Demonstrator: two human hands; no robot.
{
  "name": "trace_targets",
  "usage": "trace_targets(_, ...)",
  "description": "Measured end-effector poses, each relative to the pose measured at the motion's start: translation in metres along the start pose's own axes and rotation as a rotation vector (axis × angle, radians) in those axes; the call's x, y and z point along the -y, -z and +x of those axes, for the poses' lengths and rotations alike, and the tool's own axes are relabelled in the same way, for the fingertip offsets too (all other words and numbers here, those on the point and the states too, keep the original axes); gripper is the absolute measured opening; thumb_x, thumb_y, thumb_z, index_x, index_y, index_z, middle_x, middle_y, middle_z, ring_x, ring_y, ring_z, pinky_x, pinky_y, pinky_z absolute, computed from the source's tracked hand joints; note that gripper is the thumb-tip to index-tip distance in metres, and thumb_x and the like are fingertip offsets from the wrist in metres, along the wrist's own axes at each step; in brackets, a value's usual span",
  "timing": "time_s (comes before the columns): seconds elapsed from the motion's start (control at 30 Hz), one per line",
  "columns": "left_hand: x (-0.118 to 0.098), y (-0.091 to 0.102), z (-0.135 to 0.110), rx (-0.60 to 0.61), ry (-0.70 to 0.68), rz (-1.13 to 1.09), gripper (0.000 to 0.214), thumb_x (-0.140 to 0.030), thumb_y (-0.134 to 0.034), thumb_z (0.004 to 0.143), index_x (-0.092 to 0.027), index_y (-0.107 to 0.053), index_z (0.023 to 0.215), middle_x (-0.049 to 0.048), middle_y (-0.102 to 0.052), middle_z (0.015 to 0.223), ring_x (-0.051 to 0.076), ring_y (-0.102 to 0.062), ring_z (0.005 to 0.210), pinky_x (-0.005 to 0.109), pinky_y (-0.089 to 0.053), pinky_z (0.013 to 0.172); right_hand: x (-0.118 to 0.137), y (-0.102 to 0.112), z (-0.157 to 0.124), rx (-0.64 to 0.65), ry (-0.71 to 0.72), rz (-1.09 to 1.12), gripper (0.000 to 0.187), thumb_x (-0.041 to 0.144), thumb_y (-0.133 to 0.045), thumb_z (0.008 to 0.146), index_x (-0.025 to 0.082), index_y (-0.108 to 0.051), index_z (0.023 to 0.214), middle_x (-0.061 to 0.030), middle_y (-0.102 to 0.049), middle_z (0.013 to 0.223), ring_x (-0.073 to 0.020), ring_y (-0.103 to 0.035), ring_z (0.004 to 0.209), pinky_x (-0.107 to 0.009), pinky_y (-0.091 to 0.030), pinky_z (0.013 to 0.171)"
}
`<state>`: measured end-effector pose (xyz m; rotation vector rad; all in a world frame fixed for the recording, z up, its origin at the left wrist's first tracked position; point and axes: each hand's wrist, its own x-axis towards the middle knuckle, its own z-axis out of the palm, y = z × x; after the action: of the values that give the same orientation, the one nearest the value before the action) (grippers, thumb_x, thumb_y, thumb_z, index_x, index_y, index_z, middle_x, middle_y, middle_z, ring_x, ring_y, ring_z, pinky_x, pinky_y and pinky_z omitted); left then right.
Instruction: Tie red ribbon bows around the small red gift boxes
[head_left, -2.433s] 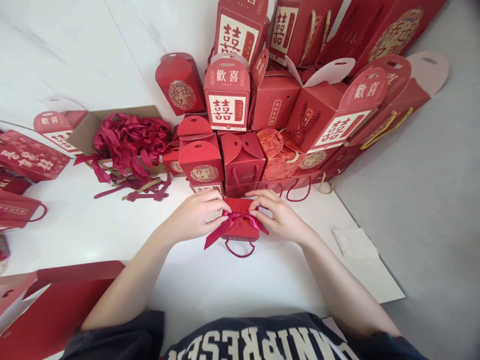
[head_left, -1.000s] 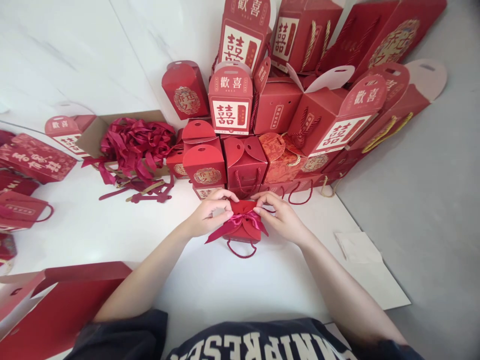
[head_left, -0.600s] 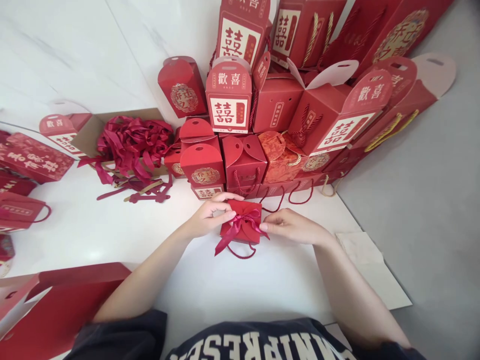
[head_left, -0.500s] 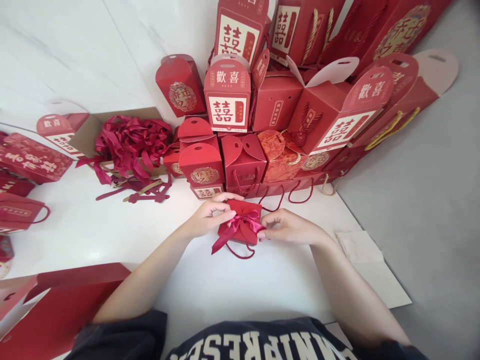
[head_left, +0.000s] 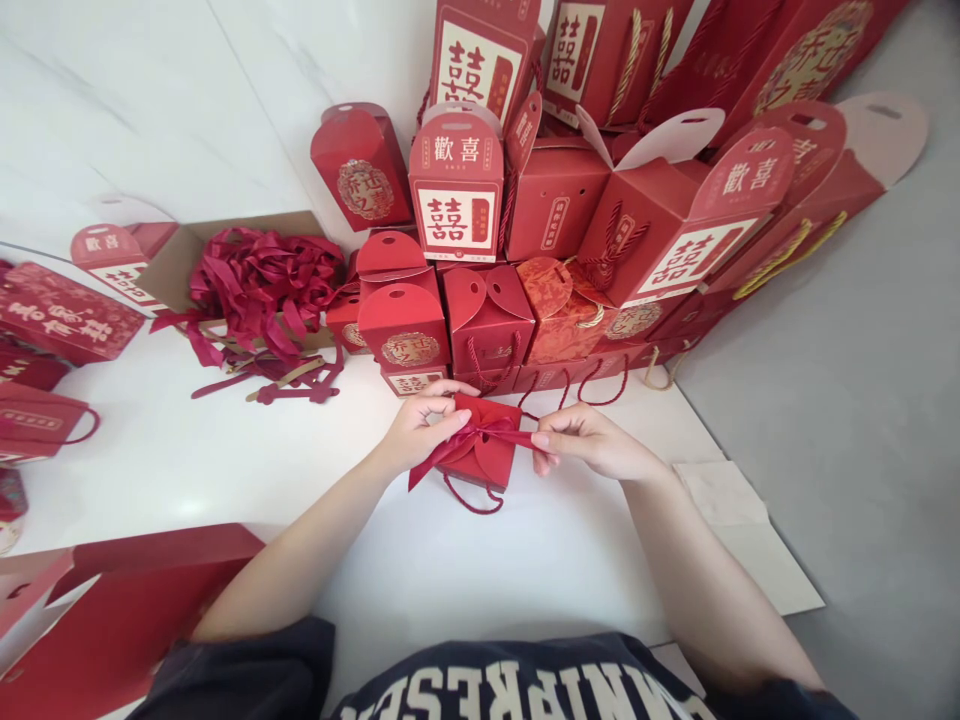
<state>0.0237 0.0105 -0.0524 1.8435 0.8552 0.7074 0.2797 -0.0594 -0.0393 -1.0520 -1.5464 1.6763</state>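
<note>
A small red gift box [head_left: 480, 455] with a cord handle sits on the white table [head_left: 420, 570] in front of me. A dark pink ribbon [head_left: 435, 455] is tied across its top. My left hand [head_left: 424, 425] pinches the ribbon at the box's left edge, one tail hanging down to the left. My right hand [head_left: 585, 440] pinches the other ribbon end and holds it stretched out to the right of the box.
A stack of red gift boxes [head_left: 480, 320] and bags [head_left: 675, 230] rises right behind the small box. A cardboard box heaped with ribbons [head_left: 262, 280] lies at the left. Flat red cartons [head_left: 112, 610] rest near my left elbow. White paper [head_left: 720, 490] lies at right.
The bow has been pulled loose: my right hand moved out to the right, drawing the ribbon end straight. The box turned slightly. My left hand stays at the knot.
</note>
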Motion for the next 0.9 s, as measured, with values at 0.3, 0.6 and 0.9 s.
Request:
trace_targets(0.3, 0.001, -0.008, 0.001, -0.018, 0.041, -0.072, 0.045, -0.037, -0.057, 0.088, -0.015, -0.045, 0.051, 0.0090, -0.063, 0.119, 0.020, -0.062, 0.096, 0.035, -0.047, 0.088, -0.002, -0.002, -0.001, 0.040, -0.079, 0.262, 0.045, 0.041, -0.062, 0.086, 0.018, -0.052, 0.049, -0.0031, -0.066, 0.049, -0.0174, -0.064, 0.049, -0.029, -0.046, 0.057)
trace_targets(0.6, -0.004, -0.008, 0.000, -0.027, -0.059, 0.108, 0.041, -0.038, -0.053, 0.091, -0.016, -0.056, 0.057, 0.0081, -0.065, 0.114, 0.019, -0.062, 0.098, 0.035, -0.046, 0.091, 0.007, -0.011, 0.000, -0.041, -0.028, -0.149, 0.046, 0.054, -0.042, 0.095, 0.017, -0.064, 0.080, -0.0044, -0.070, 0.072, -0.0172, -0.066, 0.065, -0.029, -0.049, 0.066)
trace_targets(0.9, -0.015, -0.012, -0.004, -0.056, -0.119, 0.220, 0.039, -0.033, -0.052, 0.091, -0.016, -0.057, 0.056, 0.0074, -0.065, 0.113, 0.019, -0.060, 0.099, 0.037, -0.044, 0.093, 0.007, -0.041, 0.004, -0.385, 0.157, -0.865, 0.024, 0.038, -0.052, 0.091, 0.021, -0.054, 0.074, 0.0010, -0.057, 0.061, -0.0115, -0.047, 0.050, -0.025, -0.033, 0.055)
